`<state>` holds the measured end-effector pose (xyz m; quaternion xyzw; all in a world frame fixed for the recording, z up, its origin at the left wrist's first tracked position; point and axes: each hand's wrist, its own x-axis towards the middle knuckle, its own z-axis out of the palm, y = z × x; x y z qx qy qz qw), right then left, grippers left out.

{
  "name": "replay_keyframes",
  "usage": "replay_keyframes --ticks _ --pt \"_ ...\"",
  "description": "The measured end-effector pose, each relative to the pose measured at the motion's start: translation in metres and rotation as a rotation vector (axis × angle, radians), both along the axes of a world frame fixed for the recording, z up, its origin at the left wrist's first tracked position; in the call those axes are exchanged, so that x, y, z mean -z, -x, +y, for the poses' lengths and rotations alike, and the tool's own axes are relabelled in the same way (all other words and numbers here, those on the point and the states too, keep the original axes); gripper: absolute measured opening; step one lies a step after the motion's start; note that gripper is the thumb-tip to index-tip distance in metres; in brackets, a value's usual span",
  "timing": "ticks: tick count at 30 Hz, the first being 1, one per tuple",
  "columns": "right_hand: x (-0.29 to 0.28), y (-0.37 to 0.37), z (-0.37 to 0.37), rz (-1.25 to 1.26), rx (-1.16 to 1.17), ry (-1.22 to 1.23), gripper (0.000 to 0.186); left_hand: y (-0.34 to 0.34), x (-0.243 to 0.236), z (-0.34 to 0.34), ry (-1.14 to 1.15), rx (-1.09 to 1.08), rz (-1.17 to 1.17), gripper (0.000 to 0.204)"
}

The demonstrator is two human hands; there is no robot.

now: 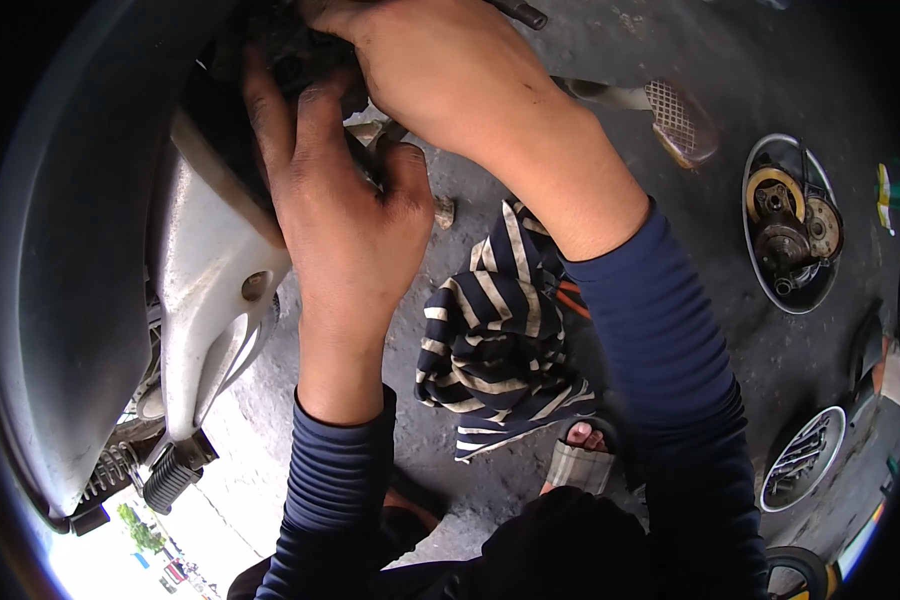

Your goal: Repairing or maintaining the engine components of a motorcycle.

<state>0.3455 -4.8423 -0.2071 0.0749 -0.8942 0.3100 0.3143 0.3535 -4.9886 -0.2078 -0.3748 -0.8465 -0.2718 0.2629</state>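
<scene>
My left hand point(345, 200) reaches up into the dark, greasy underside of a motorcycle point(205, 210). Its fingers are bent over a blackened part point(290, 70), with the thumb curled on the other side; what lies between them is too shadowed to name. From the right, my right hand point(420, 55) crosses above it to the same dark spot, its fingers hidden behind the hand and by the top edge. The machine's grey body panel point(70, 260) and silver metal arm point(195, 230) stand left of my hands.
A black-and-cream striped cloth point(500, 330) lies on the grey floor, over something orange. A foot pedal point(682, 122) juts out at upper right. Farther right are an oval tray point(751, 245) of greasy round parts and a bowl point(838, 425) of bolts. A coil spring point(165, 480) hangs lower left.
</scene>
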Motion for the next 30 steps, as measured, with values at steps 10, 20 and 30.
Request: replay_keyframes --ticks 10,20,30 --pt "-0.006 0.001 -0.002 -0.177 0.055 -0.066 0.030 0.014 0.001 0.003 0.100 0.047 0.080 0.022" --pt "-0.005 -0.006 -0.002 -0.095 0.087 -0.143 0.050 -0.002 -0.012 0.006 0.189 -0.094 -0.196 0.029" --pt "0.090 -0.247 -0.053 -0.753 -0.043 0.371 0.078 -0.127 0.051 -0.079 0.550 0.312 -0.672 0.052"
